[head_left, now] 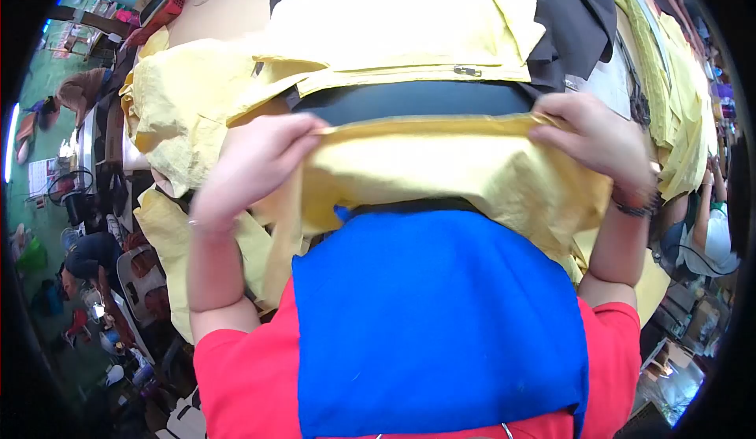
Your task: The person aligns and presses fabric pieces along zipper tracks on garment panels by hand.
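Note:
Between my two hands a piece of yellow fabric [417,151] is stretched by its top edge, its lower part hanging over my lap. My left hand [264,155] pinches the edge near its left end. At the right end, my right hand [591,132] grips the same edge between thumb and fingers. Just beyond lies another yellow fabric piece [402,25] with a zipper [468,70] along its near edge. A dark strip of surface [417,100] shows between the two pieces.
Crumpled yellow fabric [173,108] lies at the left, and stacked yellow pieces [669,85] hang at the right. Black fabric [579,25] is at the back right. A red basket [167,14] stands at the back left. Other people [709,230] sit on both sides.

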A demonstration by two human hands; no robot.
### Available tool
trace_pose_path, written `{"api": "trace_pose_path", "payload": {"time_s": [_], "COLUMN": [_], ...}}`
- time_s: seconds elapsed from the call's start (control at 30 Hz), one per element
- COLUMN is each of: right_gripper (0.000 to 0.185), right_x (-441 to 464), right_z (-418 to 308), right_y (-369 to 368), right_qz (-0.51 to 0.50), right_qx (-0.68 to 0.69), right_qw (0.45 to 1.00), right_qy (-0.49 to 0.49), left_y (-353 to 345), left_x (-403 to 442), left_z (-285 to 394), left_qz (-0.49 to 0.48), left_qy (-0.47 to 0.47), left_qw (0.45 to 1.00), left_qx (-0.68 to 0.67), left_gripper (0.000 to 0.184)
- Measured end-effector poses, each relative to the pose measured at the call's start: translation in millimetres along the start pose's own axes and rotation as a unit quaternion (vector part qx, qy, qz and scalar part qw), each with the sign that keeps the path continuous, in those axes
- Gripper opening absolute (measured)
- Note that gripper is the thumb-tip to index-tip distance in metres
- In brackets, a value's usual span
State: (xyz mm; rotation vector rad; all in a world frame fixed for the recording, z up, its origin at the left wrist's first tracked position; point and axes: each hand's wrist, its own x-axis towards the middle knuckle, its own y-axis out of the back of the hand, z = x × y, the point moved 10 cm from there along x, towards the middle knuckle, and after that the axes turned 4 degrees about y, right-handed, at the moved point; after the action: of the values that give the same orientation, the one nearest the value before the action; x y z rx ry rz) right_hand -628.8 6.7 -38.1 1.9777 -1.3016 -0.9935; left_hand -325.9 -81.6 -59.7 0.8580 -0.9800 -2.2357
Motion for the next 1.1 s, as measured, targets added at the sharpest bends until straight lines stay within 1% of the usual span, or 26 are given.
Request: {"api": "trace_pose_path", "payload": {"time_s": [0.03, 0.07, 0.1, 0.17, 0.23, 0.27, 0.37, 0.4, 0.47, 0.57, 0.63, 0.67, 0.77, 1.0, 1.1], "right_gripper": [0.018, 0.023, 0.028, 0.038, 0.041, 0.030, 0.018, 0.013, 0.013, 0.013, 0.012, 0.013, 0.012, 0.011, 0.011], "right_x": [14.4, 24.1, 30.7, 52.5, 61.7, 63.5, 75.6, 74.8, 72.4, 73.2, 74.7, 78.4, 78.4, 76.0, 76.1], "right_z": [17.1, 10.1, -3.3, -26.0, -45.6, -53.2, -35.3, -33.2, -36.7, -36.1, -38.7, -35.7, -32.3, -33.5, -32.6], "right_y": [-15.1, -21.0, -26.8, -51.0, -71.7, -76.6, -95.8, -92.6, -79.7, -76.7, -80.2, -84.4, -84.6, -83.7, -83.6], "right_qz": [0.035, 0.116, 0.194, 0.221, 0.252, 0.271, 0.205, 0.212, 0.258, 0.306, 0.331, 0.326, 0.332, 0.340, 0.348], "right_qx": [-0.052, -0.090, -0.126, -0.029, -0.078, -0.075, -0.017, 0.003, -0.022, -0.073, -0.106, -0.114, -0.090, -0.090, -0.087], "right_qw": [0.998, 0.987, 0.965, 0.961, 0.948, 0.938, 0.964, 0.963, 0.949, 0.929, 0.913, 0.917, 0.918, 0.915, 0.913], "right_qy": [-0.005, 0.058, 0.120, 0.166, 0.178, 0.201, 0.167, 0.166, 0.181, 0.196, 0.212, 0.198, 0.198, 0.196, 0.195], "left_y": [-4.9, -14.8, -24.1, -35.4, -38.6, -38.4, -35.9, -30.5, -22.3, -29.1, -29.3, -29.8, -34.7, -41.5, -49.2], "left_x": [11.3, 23.0, 32.9, 41.3, 41.8, 41.4, 41.8, 40.3, 38.1, 58.8, 70.7, 76.4, 89.0, 98.9, 104.1], "left_z": [0.5, 1.1, -0.6, -1.8, 1.6, 3.5, 6.0, 14.5, 36.2, 44.5, 49.8, 51.0, 47.7, 47.5, 52.3], "left_qz": [0.077, 0.114, 0.127, 0.125, 0.142, 0.150, 0.171, 0.205, 0.269, 0.286, 0.308, 0.314, 0.313, 0.306, 0.301], "left_qy": [0.026, -0.012, -0.011, 0.002, -0.020, -0.032, -0.040, -0.066, -0.121, -0.143, -0.161, -0.169, -0.170, -0.162, -0.177], "left_qw": [0.995, 0.986, 0.982, 0.985, 0.984, 0.983, 0.975, 0.969, 0.952, 0.947, 0.936, 0.932, 0.930, 0.927, 0.911], "left_qx": [0.059, 0.124, 0.140, 0.117, 0.105, 0.099, 0.134, 0.118, 0.083, 0.037, 0.052, 0.062, 0.091, 0.142, 0.219], "left_gripper": [0.021, 0.019, 0.017, 0.016, 0.015, 0.015, 0.014, 0.014, 0.013, 0.012, 0.009, 0.009, 0.009, 0.008, 0.008]}}
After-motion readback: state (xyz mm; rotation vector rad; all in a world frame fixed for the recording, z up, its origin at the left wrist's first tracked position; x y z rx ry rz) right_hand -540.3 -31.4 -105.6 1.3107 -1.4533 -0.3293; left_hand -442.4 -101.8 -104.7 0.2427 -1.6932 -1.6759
